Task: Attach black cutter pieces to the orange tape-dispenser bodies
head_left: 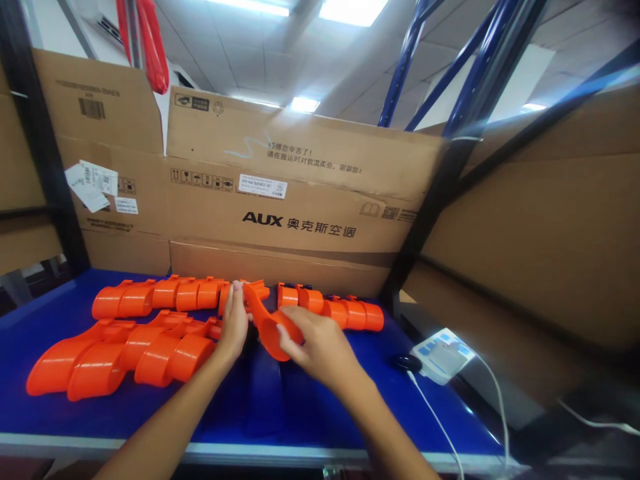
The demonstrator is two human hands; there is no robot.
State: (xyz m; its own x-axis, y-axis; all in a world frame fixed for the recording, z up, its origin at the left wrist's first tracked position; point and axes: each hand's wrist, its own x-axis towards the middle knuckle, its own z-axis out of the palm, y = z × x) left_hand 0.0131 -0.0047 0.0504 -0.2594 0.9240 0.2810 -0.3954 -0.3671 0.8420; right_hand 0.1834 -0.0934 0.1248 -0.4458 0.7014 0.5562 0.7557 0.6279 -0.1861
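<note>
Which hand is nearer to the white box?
Right. The right hand, on the held orange piece, is just left of the box across bare blue tabletop; the left hand is farther left, beyond the piece.

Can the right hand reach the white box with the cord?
Probably yes: the white box is on the blue table, just past a small black thing. But the right hand holds an orange curved piece.

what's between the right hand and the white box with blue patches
Past the right hand, bare blue tabletop, then a rounded black object by the white box, in the head view.
</note>
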